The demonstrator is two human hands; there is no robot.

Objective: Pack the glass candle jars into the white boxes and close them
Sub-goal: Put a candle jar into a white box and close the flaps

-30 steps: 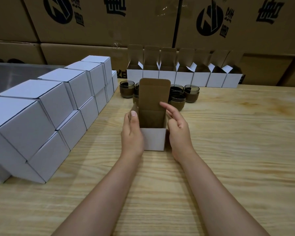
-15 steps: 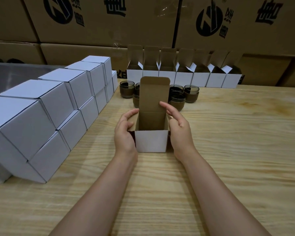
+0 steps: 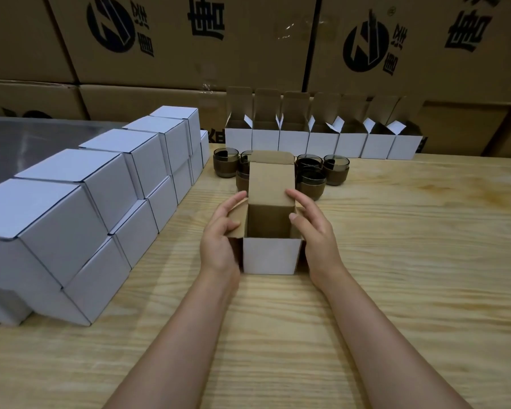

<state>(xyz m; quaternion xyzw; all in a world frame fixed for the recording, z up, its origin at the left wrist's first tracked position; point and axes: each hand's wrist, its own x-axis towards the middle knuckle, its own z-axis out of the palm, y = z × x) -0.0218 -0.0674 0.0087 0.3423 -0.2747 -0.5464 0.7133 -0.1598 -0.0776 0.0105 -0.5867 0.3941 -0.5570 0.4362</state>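
The white box (image 3: 269, 258) stands upright at the centre of the desk (image 3: 410, 261), white outside and brown inside, its lid (image 3: 271, 184) raised straight up at the back with the tuck tab bent forward at the top. Its inside is in shadow and what it holds cannot be told. The left hand (image 3: 219, 243) sits at the box's 9 o'clock, fingers and thumb pinching the side flap (image 3: 239, 221), which is splayed outward. The right hand (image 3: 317, 240) sits at 3 o'clock, fingers loosely curved and slightly spread, with the index tip on the lid's right edge and the thumb tip at the rim. At 12 o'clock, just behind the lid, dark candle jars (image 3: 310, 184) cluster, and beyond them a row of open boxes (image 3: 322, 144) lines the desk's far edge against brown cartons (image 3: 189, 39). Closed boxes (image 3: 80, 219) are stacked two high from 9 to 11 o'clock. From 1 round to 7 o'clock there is bare wood.
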